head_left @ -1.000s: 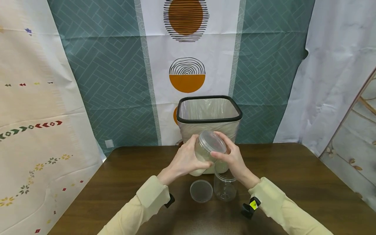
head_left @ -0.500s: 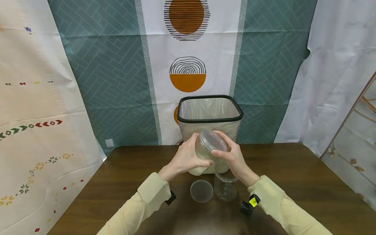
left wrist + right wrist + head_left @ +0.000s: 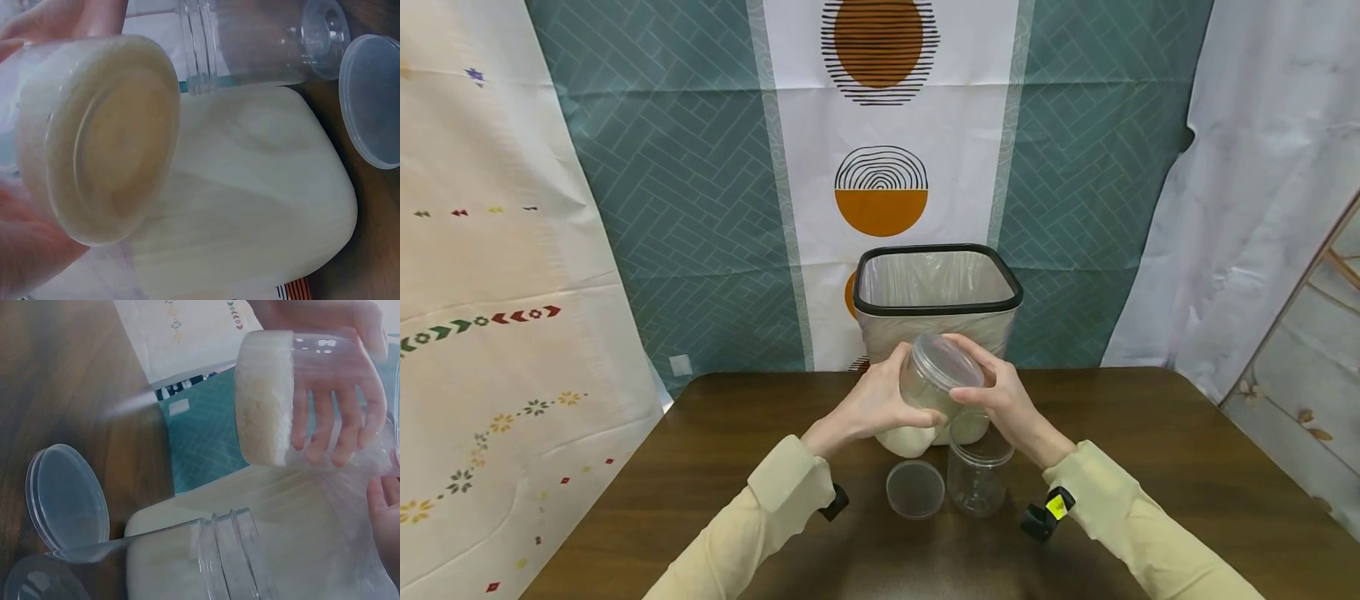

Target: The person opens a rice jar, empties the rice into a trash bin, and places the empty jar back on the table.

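Observation:
In the head view my left hand (image 3: 874, 402) grips the side of a clear plastic jar (image 3: 916, 385), which is held tilted above the table. Pale cream grains (image 3: 265, 400) fill its bottom part, and they show through the base in the left wrist view. A clear screw lid (image 3: 953, 360) sits on its top. My right hand (image 3: 1011, 408) holds the lid by its edge, fingers behind and thumb in front. Below the hands, a second clear jar (image 3: 976, 487) stands uncovered on the table, beside a loose round lid (image 3: 915, 492).
A bin (image 3: 938, 310) with a black rim and a clear liner stands behind the hands. The dark wooden table (image 3: 715, 475) runs back to a patterned teal and white curtain (image 3: 700, 183). Light-coloured cloths hang on both sides.
The lidded jar has shifted slightly right. My right hand and wrist have moved a little to the right, while my left hand keeps nearly the same place. The loose lid and second jar stay put.

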`<state>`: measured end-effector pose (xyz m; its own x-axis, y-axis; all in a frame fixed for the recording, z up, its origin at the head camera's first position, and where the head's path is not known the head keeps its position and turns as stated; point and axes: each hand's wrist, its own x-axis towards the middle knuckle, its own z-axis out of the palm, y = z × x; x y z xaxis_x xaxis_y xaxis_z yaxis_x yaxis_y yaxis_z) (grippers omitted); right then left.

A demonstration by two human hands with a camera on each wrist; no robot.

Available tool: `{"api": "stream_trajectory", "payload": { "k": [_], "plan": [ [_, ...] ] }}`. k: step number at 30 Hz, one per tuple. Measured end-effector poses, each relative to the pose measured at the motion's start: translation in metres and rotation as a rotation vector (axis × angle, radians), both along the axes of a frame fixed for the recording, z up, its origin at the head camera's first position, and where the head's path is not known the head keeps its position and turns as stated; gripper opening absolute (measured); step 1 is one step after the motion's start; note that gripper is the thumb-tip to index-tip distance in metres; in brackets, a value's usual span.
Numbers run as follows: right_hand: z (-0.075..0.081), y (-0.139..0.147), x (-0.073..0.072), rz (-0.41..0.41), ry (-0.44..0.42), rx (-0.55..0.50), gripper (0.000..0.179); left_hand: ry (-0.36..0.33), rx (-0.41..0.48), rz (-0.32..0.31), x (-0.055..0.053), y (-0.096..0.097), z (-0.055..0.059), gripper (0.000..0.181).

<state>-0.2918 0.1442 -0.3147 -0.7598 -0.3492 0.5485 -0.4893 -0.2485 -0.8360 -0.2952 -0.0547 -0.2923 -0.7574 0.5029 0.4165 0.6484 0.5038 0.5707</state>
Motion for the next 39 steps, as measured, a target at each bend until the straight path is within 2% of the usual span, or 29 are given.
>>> {"api": "stream_trajectory", "payload": {
  "k": [4,11,17,20,26,31,35,39],
  "plan": [
    [0.001,0.003,0.0,0.034,-0.006,0.025,0.066,-0.039,-0.017,-0.033,-0.001,-0.002,0.002,0.067],
    [0.007,0.008,0.001,0.124,0.003,0.082,0.069,-0.142,-0.006,-0.164,-0.001,-0.009,0.006,0.077],
    [0.011,0.012,0.001,0.178,0.005,0.116,0.074,-0.156,-0.006,-0.227,-0.001,-0.011,0.009,0.083],
    [0.012,0.014,0.0,0.209,0.003,0.145,0.075,-0.156,-0.01,-0.24,0.0,-0.012,0.009,0.085],
    [0.017,0.016,-0.004,0.264,0.043,0.224,0.079,-0.099,-0.03,-0.192,0.0,-0.014,0.008,0.079],
    [0.017,0.017,-0.006,0.251,0.09,0.248,0.086,-0.058,-0.016,-0.12,-0.001,-0.016,0.008,0.074],
    [0.012,0.017,-0.005,0.161,0.088,0.195,0.085,-0.027,-0.003,-0.039,0.0,-0.016,0.009,0.072],
    [0.006,0.013,0.0,0.019,0.049,0.139,0.069,0.005,0.023,0.029,0.001,-0.015,0.007,0.074]
  ]
}}
